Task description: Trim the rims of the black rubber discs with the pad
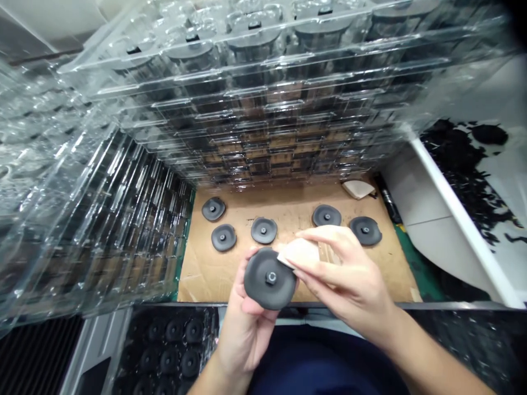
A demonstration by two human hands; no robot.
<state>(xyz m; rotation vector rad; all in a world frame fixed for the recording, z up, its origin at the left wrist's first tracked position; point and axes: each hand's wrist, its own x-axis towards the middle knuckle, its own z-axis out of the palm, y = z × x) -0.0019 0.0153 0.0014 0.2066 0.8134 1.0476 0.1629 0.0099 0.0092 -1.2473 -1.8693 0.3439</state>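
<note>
My left hand (253,329) grips a black disc (269,280) with a small raised stub at its centre, its concave face turned up toward me. In my right hand (354,274) a white pad (302,252) is pinched between thumb and fingers. The pad's corner meets the upper right rim of the disc. Beyond my hands, several similar discs lie on the cardboard (206,271), among them one disc (264,230) just past my left hand and another disc (326,215) past my right.
Tall stacks of clear plastic trays (263,99) wall off the back, with more trays (90,219) at the left. A second white pad (358,189) and a dark tube (387,197) lie back right. Black scraps (465,170) fill a white bin. A tray of discs (168,345) is lower left.
</note>
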